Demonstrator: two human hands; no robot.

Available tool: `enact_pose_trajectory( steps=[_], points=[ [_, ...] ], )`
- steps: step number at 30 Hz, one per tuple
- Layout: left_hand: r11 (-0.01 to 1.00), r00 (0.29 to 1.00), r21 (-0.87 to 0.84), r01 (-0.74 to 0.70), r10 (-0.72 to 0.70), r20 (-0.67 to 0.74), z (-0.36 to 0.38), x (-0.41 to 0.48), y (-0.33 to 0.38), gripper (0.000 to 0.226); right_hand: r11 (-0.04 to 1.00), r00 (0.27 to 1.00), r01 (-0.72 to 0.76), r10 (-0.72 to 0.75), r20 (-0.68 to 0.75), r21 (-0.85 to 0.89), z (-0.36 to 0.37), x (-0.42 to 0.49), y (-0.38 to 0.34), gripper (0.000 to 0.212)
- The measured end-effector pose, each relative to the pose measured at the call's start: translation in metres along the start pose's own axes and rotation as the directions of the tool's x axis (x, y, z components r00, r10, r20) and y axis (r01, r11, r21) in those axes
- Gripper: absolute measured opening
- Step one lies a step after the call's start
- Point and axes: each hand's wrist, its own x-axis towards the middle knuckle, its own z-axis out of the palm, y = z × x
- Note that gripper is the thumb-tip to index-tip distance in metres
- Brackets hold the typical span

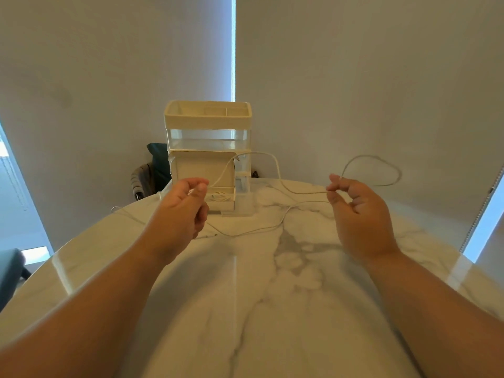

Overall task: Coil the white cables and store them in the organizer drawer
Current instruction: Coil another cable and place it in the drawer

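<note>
marble table (272,301) | left hand (185,208), right hand (360,214) pinch white cable (311,192) | drawer (221,205) contents blurred

The desk (272,296) is a round slab of glossy white marble with grey veins, and window light reflects along its rim. At its far edge stands a cream plastic organizer (208,148) with a compartment tray on top and a clear tier beneath. Its bottom drawer (221,204) is pulled out toward the viewer. In front of the organizer a white cable (261,230) lies slack on the marble in a shallow curve. A second thin white cable (128,214) lies near the far left rim.
</note>
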Motion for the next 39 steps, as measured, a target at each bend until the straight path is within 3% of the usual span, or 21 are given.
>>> enact_pose_trajectory(
  steps=[4,8,11,14,18,23,26,29,31,33,39],
  points=[
    [0.996,0.996,0.078,-0.033,0.026,0.08,0.003,-0.004,-0.001,0.024,0.993,0.992,-0.035,0.021,0.121,0.113,0.003,-0.007,-0.002,0.025],
    [0.995,0.987,0.061,0.077,-0.085,0.134,0.004,-0.003,-0.004,0.023,0.985,0.967,-0.131,0.152,0.204,-0.114,0.007,-0.008,0.01,0.016],
    [0.976,0.965,0.073,0.207,-0.216,0.146,0.005,-0.001,-0.005,0.022,0.963,0.943,-0.226,0.254,0.216,-0.148,0.009,-0.009,0.017,0.018],
    [0.967,0.961,0.119,0.224,-0.239,0.137,0.006,-0.001,-0.006,0.022,0.932,0.912,-0.29,0.338,0.234,-0.216,0.009,-0.008,0.02,0.025],
    [0.964,0.974,0.195,0.18,-0.202,0.098,0.005,-0.001,-0.007,0.029,0.88,0.827,-0.224,0.399,0.395,-0.419,0.011,-0.01,0.021,0.029],
    [0.972,0.983,0.195,0.131,-0.153,0.1,0.004,0.0,-0.008,0.029,0.869,0.834,-0.172,0.38,0.401,-0.465,0.011,-0.011,0.021,0.009],
    [0.984,0.988,0.161,0.071,-0.092,0.125,0.003,-0.001,-0.007,0.026,0.816,0.855,-0.186,0.41,0.319,-0.548,0.01,-0.007,0.028,0.039],
    [0.984,0.987,0.163,0.069,-0.091,0.131,0.004,-0.001,-0.006,0.03,0.712,0.814,-0.1,0.461,0.355,-0.695,0.01,-0.002,0.037,0.015],
    [0.988,0.985,0.106,0.112,-0.124,0.121,0.006,-0.001,-0.006,0.031,0.723,0.801,-0.086,0.459,0.384,-0.686,0.01,-0.002,0.038,0.003],
    [0.978,0.974,-0.06,0.2,-0.192,0.118,0.008,-0.001,-0.006,0.03,0.74,0.813,-0.082,0.437,0.385,-0.668,0.009,-0.002,0.039,0.014],
    [0.808,0.928,-0.459,0.37,-0.347,0.137,0.01,0.002,-0.009,0.026,0.826,0.884,-0.2,0.384,0.267,-0.527,0.006,-0.001,0.039,0.016]
  ],
)
